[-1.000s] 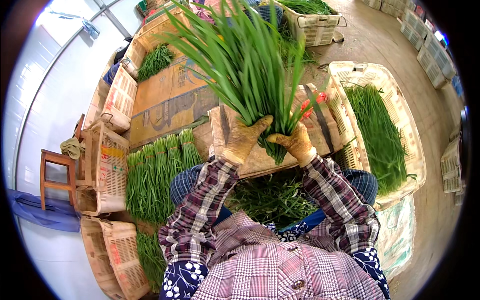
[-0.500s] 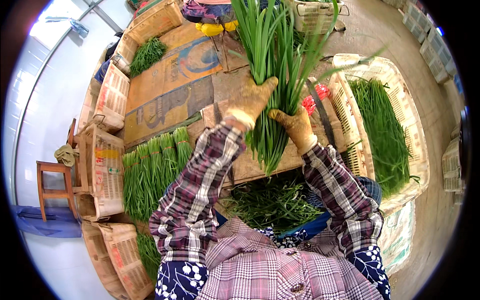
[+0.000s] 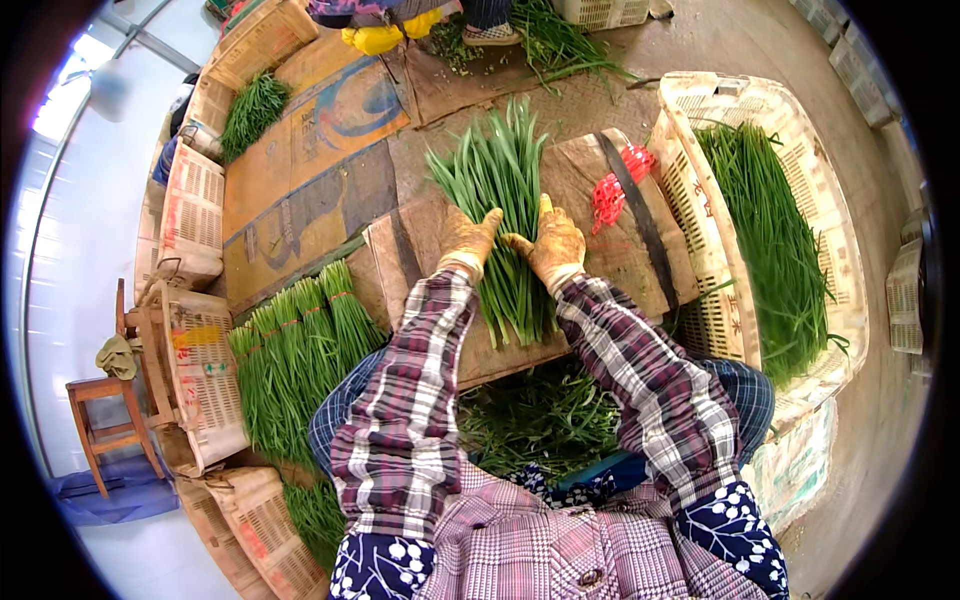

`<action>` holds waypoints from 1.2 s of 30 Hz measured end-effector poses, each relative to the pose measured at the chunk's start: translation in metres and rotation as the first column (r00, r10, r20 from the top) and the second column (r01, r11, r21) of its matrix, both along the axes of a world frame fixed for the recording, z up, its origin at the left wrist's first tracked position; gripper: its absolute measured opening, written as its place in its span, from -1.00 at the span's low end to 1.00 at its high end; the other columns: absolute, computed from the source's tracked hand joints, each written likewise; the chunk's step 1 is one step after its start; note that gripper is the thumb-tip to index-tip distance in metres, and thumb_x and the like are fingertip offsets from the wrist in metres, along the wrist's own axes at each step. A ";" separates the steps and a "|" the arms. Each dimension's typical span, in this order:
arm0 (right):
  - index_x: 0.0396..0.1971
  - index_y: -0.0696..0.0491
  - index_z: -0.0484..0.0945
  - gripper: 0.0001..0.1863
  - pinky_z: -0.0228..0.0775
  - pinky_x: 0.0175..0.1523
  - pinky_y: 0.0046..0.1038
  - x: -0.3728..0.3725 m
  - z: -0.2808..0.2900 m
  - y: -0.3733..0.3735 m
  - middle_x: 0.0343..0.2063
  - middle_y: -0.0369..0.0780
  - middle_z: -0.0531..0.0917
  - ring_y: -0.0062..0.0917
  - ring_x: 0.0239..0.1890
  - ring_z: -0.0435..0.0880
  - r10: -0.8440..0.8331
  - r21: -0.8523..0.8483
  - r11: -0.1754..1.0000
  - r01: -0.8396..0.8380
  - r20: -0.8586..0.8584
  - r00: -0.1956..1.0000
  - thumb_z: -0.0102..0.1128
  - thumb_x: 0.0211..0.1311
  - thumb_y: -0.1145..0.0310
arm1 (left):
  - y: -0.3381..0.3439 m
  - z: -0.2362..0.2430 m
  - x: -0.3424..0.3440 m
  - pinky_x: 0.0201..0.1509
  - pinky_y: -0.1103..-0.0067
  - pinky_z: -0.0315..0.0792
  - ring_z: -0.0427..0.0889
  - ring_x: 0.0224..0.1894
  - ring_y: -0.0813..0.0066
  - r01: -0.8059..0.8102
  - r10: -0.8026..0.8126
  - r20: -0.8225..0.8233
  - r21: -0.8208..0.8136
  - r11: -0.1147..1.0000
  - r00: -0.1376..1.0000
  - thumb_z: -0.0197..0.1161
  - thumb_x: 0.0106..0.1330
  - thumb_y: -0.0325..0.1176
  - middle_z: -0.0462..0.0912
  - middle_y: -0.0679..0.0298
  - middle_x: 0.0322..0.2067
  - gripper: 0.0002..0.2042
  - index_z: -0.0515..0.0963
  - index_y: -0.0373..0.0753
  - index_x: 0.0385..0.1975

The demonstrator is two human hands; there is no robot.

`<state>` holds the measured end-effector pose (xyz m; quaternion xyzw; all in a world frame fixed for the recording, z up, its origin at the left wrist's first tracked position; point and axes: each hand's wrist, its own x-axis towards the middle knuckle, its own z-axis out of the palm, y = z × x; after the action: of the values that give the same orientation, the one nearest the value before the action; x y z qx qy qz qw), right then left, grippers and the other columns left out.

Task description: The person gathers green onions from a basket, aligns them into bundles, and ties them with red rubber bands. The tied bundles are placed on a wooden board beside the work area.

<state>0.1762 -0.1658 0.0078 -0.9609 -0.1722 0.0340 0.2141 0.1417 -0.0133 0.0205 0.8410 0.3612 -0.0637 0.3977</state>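
Note:
A loose bunch of garlic chives point(image 3: 505, 190) lies on a cardboard-covered work surface point(image 3: 600, 270), leafy tips pointing away from me and pale stem ends toward me. My left hand point(image 3: 470, 240), in a stained yellowish work glove, grips its left side with the thumb across the stems. My right hand point(image 3: 553, 247), gloved alike, holds the right side, thumb over the stems too. Just right of that hand lies a bundle of red ties point(image 3: 620, 188), partly under a dark strap point(image 3: 640, 220) running over the cardboard.
At my right stands a plastic crate point(image 3: 735, 270) of loose chives. Several tied bunches point(image 3: 310, 340) lie to my left beside more crates point(image 3: 200, 360). Loose leaves point(image 3: 540, 425) fill the space below the work surface. A wooden stool point(image 3: 110, 425) stands far left; another person's shoe point(image 3: 492, 36) shows ahead.
Both hands have come down toward me with the chives, which were raised and swinging and now rest on the cardboard. My view has shifted slightly.

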 end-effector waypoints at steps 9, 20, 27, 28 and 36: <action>0.11 0.19 0.43 -0.18 0.25 0.24 -0.26 0.017 0.024 -0.049 0.07 0.02 0.52 -0.21 0.15 0.47 0.119 0.331 0.943 -0.026 -0.264 0.957 0.12 0.12 -0.25 | 0.005 0.009 -0.050 0.41 0.33 0.00 0.15 0.35 -0.01 -0.078 0.005 0.237 0.299 0.951 0.971 -0.06 0.29 0.27 0.19 -0.10 0.30 -0.20 0.10 -0.24 0.36; -0.23 0.01 0.61 -0.64 0.42 -0.04 -0.23 0.001 0.071 -0.198 -0.29 -0.11 0.66 -0.21 -0.16 0.62 0.389 0.263 0.898 -0.351 -0.104 0.915 0.19 0.09 0.06 | -0.082 0.003 -0.063 0.43 0.20 -0.06 0.00 0.39 -0.07 0.180 -0.482 0.318 0.653 0.736 0.816 0.06 0.30 0.17 0.05 -0.07 0.35 -0.21 0.00 -0.21 0.38; -0.22 0.00 0.63 -0.62 0.47 -0.01 -0.31 0.031 0.101 -0.418 -0.21 -0.18 0.66 -0.36 -0.15 0.64 -0.331 -0.023 0.936 0.351 0.283 0.900 0.30 0.05 0.05 | -0.106 -0.019 -0.045 0.42 0.17 -0.08 -0.02 0.40 -0.04 0.273 -0.544 0.160 0.729 0.628 0.824 0.03 0.27 0.23 0.04 0.03 0.37 -0.21 0.04 -0.12 0.39; -0.30 0.03 0.61 -0.58 0.47 -0.07 -0.31 0.035 0.095 -0.454 -0.26 -0.17 0.67 -0.36 -0.18 0.65 -0.454 -0.192 0.837 0.513 0.280 0.846 0.30 0.01 -0.03 | -0.109 -0.022 -0.043 0.41 0.16 -0.08 -0.02 0.40 -0.04 0.298 -0.536 0.114 0.726 0.620 0.836 0.04 0.27 0.22 0.04 0.04 0.37 -0.21 0.04 -0.12 0.39; 0.01 0.16 0.50 -0.15 0.41 0.13 -0.32 0.043 0.034 -0.529 -0.04 -0.04 0.61 -0.24 0.03 0.59 -0.825 -0.411 0.564 0.716 -0.261 0.501 0.31 -0.09 -0.28 | -0.102 -0.035 -0.045 0.42 0.16 -0.13 -0.06 0.42 -0.04 0.333 -0.496 0.010 0.729 0.598 0.868 -0.02 0.28 0.24 0.03 0.10 0.38 -0.22 0.00 -0.06 0.41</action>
<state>0.2197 -0.6952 0.0422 -0.9205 0.3353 0.1639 0.1159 0.0971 -0.1150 -0.0144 0.9898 0.1062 0.0783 0.0543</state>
